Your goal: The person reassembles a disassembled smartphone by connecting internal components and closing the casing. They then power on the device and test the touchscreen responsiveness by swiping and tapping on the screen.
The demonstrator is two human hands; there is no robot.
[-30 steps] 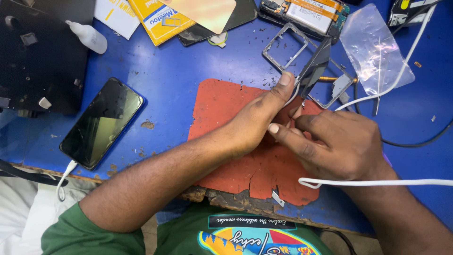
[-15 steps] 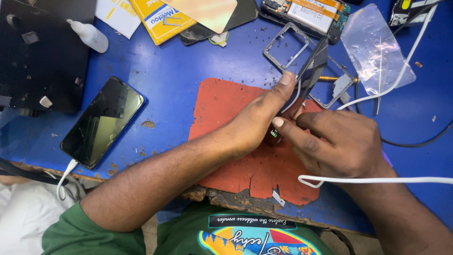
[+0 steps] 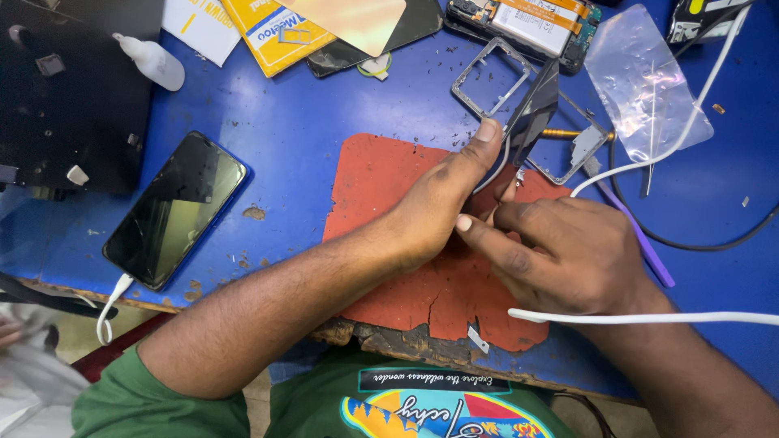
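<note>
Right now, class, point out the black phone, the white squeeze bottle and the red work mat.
black phone (image 3: 174,209), head view, middle of its screen.
white squeeze bottle (image 3: 156,63), head view, its body.
red work mat (image 3: 369,186), head view, bare upper-left part.

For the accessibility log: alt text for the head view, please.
Two bare hands meet over a cracked red mat on a blue workbench; the left hand props a dark glossy panel, the right hand pinching beside it. A phone lies left.
</note>
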